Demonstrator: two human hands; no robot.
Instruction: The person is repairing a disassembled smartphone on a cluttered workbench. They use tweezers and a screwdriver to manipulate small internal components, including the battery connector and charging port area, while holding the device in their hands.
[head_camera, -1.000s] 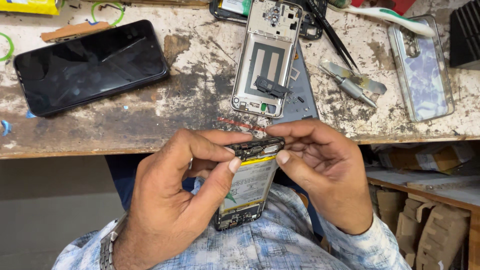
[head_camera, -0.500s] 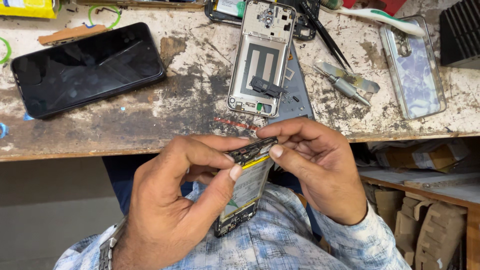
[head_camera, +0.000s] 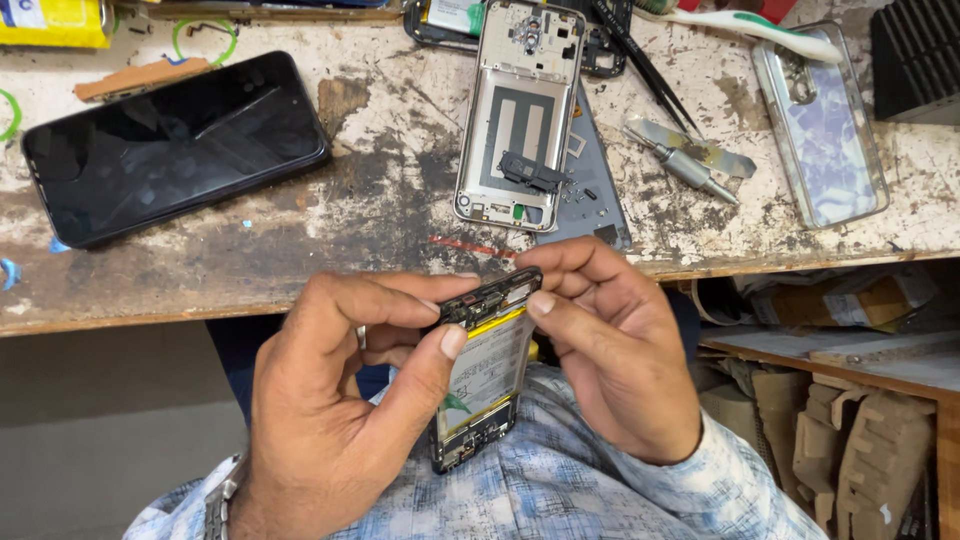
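Below the workbench edge, both hands are gripping an opened phone body over the person's lap.

Near the bench front, the left hand is wrapping around the phone's side, its thumb pressing on the exposed battery face, while the right hand is pinching the top end of the phone between thumb and fingertips. On the worn workbench beyond, a black phone is lying screen up at the left, a bare back frame is resting at the middle, a screwdriver is lying just beside it, and a clear case is sitting at the right.
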